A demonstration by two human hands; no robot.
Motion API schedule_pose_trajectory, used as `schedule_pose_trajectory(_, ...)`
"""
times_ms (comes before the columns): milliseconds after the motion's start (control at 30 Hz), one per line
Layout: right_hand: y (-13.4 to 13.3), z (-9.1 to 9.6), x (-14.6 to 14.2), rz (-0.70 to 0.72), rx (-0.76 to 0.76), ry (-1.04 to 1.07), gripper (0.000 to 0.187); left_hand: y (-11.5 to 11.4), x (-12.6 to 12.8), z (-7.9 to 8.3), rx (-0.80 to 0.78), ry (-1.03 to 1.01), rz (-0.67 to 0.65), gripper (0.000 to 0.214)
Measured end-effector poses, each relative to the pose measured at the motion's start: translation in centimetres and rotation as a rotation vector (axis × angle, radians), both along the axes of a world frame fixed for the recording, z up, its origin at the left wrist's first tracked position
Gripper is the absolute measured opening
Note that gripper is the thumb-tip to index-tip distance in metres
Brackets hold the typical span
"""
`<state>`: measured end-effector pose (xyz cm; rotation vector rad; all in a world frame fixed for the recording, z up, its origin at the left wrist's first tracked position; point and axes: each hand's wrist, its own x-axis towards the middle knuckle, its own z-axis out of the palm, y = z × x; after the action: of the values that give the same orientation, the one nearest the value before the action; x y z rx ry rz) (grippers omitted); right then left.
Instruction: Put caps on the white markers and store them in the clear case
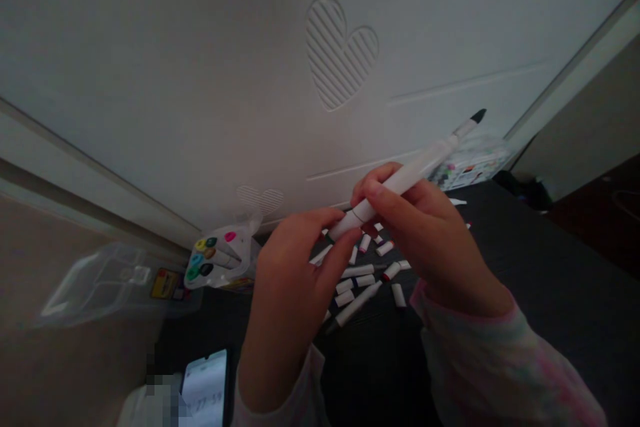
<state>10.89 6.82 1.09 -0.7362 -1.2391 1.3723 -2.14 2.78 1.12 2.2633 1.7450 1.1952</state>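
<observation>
A white marker [420, 163] slants upward to the right in the air, its dark tip [479, 116] bare at the upper end. My right hand [433, 230] is closed around the middle of its barrel. Between thumb and forefinger, my left hand [293, 273] pinches the white cap [343, 227] at the lower end. A thin line shows where cap and barrel meet. Below both hands, several loose white caps and markers lie scattered on the dark table [370, 360], among them an uncapped marker [357, 303] and a cap with a red end [391, 271].
At the left stands a clear case [225, 275] of markers with coloured ends. Beside it is an open transparent box [100, 283]. A lit phone [205, 387] lies at the near left. Another clear pack [467, 167] leans at the back right, against a white panel [200, 80] with embossed hearts.
</observation>
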Motion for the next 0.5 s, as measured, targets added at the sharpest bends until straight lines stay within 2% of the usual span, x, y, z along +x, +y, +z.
schedule_pose_trajectory(200, -0.09, 0.08, 0.11, -0.016, 0.044, -0.015, 0.008, 0.01, 0.02, -0.1, -0.087, 0.015, -0.051, 0.014)
schedule_pose_trajectory(333, -0.26, -0.17, -0.1, 0.058, 0.127, -0.124, 0.008, 0.0, 0.07, -0.34, -0.076, 0.004, -0.055, 0.016)
schedule_pose_trajectory(433, -0.39, -0.31, -0.38, 0.074, 0.177, -0.211, 0.015, -0.08, 0.04, -0.38, -0.048, -0.101, 0.023, 0.014)
schedule_pose_trajectory(500, -0.47, -0.24, -0.53, 0.05, 0.193, -0.286, 0.028, -0.18, -0.12, -0.17, 0.006, -0.283, 0.142, 0.013)
